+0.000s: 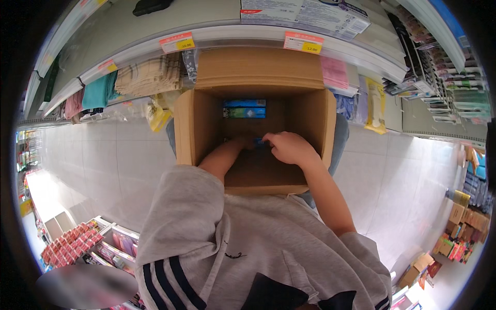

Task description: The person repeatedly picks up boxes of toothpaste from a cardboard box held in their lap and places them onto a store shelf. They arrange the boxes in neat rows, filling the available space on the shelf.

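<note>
A tall cardboard box (260,69) stands open between my legs, its far flap leaning against the shelf edge. Two small blue cartons (245,109) lie side by side inside, near its far wall. My left hand (245,142) reaches deep into the box and is in shadow, beside another small blue item (259,142); whether it grips that item cannot be told. Over the right part of the opening is my right hand (288,147), its fingers curled and its fingertips close to the blue item. What those fingers touch is unclear.
A store shelf (217,35) with price tags runs across the front, a printed carton (302,17) on top. Folded cloths (149,73) and packaged goods fill the lower shelf. Hanging goods are at the right. Display racks (116,240) stand behind at the left, cardboard boxes (418,267) behind at the right.
</note>
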Action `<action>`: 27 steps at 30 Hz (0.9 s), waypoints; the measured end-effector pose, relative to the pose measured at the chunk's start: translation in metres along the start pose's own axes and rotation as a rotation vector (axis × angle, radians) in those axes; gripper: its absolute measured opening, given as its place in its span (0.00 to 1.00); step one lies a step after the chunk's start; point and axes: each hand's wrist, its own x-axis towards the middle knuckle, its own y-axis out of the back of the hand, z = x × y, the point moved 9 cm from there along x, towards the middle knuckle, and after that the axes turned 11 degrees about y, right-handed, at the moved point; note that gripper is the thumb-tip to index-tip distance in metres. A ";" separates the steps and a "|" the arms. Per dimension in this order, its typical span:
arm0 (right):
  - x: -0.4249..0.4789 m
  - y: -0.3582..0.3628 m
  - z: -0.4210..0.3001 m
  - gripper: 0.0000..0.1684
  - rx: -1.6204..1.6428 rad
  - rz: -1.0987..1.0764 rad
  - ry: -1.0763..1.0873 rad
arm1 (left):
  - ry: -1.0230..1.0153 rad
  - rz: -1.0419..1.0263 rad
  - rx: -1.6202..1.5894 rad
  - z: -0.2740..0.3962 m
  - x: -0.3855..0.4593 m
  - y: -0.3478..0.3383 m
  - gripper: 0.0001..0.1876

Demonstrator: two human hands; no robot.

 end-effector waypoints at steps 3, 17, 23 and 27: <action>-0.001 -0.002 0.009 0.23 0.020 0.030 -0.011 | 0.039 -0.018 0.028 -0.002 0.009 -0.004 0.29; -0.005 -0.006 0.001 0.22 0.015 0.032 0.030 | 0.072 0.032 -0.045 -0.026 0.008 -0.008 0.31; -0.006 0.003 0.002 0.23 0.062 0.032 0.013 | -0.070 0.065 0.007 0.038 -0.009 0.057 0.30; -0.011 0.046 -0.015 0.22 0.119 0.378 0.220 | -0.262 0.094 0.024 0.121 -0.056 0.123 0.30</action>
